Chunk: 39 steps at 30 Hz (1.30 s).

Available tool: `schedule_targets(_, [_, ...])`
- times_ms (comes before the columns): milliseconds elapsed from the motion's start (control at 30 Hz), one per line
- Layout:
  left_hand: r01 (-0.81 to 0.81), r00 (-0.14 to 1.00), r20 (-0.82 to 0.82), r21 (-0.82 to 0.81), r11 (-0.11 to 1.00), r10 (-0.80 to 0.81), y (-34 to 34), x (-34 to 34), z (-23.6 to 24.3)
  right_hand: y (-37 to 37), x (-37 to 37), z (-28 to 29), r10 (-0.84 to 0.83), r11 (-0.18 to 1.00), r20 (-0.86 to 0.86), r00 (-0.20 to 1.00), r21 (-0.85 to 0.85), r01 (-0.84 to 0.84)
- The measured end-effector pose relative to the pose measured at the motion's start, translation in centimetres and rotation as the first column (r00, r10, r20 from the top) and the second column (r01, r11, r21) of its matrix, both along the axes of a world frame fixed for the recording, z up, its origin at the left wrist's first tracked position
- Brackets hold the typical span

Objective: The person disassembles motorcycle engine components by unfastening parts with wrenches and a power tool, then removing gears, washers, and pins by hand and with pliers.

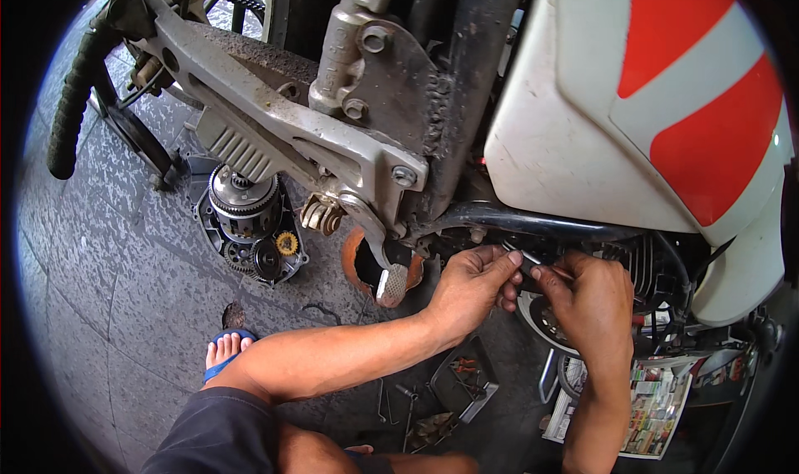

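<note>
My left hand (pixel 476 292) and my right hand (pixel 593 297) meet just below the black frame tube (pixel 533 221) of a motorcycle. Thumb and fingers of both are pinched together, nearly touching, around a small dark piece with a shiny metal edge (pixel 523 255). Its kind is too small and too covered to tell. Beside my right hand are the engine's cooling fins (pixel 643 270). Left of my left hand is the worn foot pedal (pixel 392 286). Above both hands hangs the white side panel (pixel 553 153) with red patches.
On the tiled floor at left stands an engine cover with a clutch assembly (pixel 243 201) and gears. A rusty orange bowl (pixel 356 262) sits behind the pedal. Near my knees lie a tool tray (pixel 480 403) and wrenches (pixel 409 407). Newspaper (pixel 657 407) is spread at right.
</note>
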<state>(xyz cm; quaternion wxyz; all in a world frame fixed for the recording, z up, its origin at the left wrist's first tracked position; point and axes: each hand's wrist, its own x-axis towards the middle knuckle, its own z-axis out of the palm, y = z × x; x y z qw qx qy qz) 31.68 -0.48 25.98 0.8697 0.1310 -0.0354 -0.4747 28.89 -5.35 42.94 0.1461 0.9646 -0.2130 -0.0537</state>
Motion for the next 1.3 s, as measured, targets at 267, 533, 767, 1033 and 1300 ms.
schedule_targets(267, [0.027,0.996,-0.085,-0.098,0.995,-0.035,-0.5,0.2,-1.0,-1.3,-0.4,-0.2,0.056,0.998,0.006,0.998,0.008,-0.056])
schedule_targets(533, [0.105,0.984,-0.125,-0.191,0.976,-0.130,-0.9,0.3,-1.9,-2.1,-0.4,0.2,-0.038,0.991,-0.019,0.999,0.131,0.040])
schedule_targets(767, [0.081,0.987,-0.124,-0.195,0.978,-0.106,-1.2,-0.1,-2.1,-5.9,-0.7,1.9,-0.227,0.388,-0.419,0.879,0.789,0.477])
schedule_targets(1033, [0.071,0.987,-0.134,-0.169,0.983,-0.094,-1.5,-0.2,-2.0,-8.1,-1.4,1.4,-0.353,0.101,-0.492,0.796,0.826,0.555])
schedule_targets(1300, [0.005,1.000,-0.028,-0.001,1.000,-0.005,-1.3,0.3,-2.2,-7.5,-1.3,1.5,-0.378,0.259,-0.409,0.830,0.814,0.519])
